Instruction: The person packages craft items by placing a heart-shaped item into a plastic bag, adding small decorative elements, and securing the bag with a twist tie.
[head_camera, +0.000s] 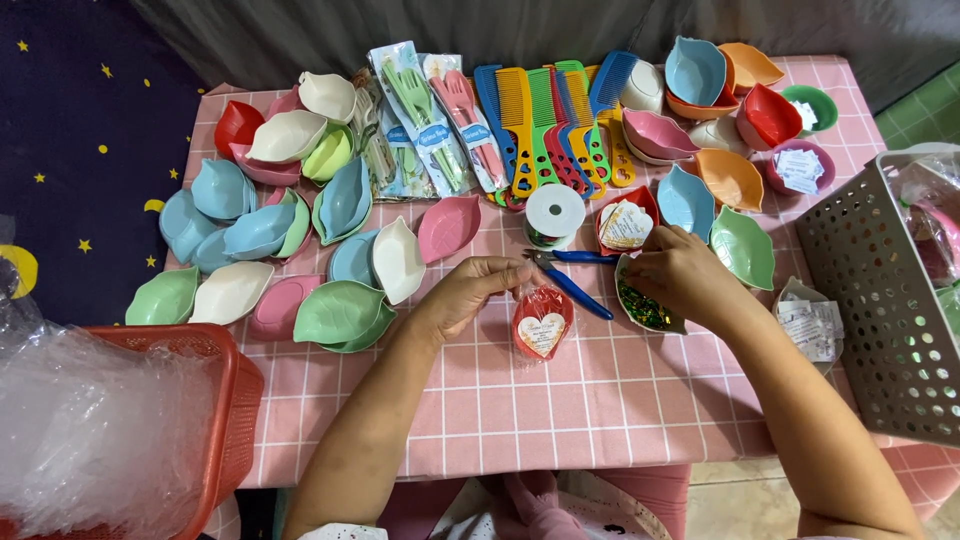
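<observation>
- Red wrapped dish with a heart-shaped label lies on the pink checked tablecloth, just below the left hand, near the table's front middle.
- Left hand rests with fingers curled, the fingertips pinching the top of the clear wrap on the red wrapped dish.
- Right hand sits over a white leaf dish of green bits, fingers bent down into it; whether they grip anything I cannot tell.
- Blue-handled pliers lie between the 2 hands, touching neither clearly.
- White ribbon spool stands just behind the pliers, beside a red dish of paper labels.
- Plastic combs in blue, yellow, green and red fan out at the back, next to packed fork-and-spoon sets.
- Leaf-shaped bowls in blue, white, green and pink crowd the left side; more stack at the back right.
- Grey perforated basket stands at the right edge, a red basket holding clear plastic bags at the left front.
</observation>
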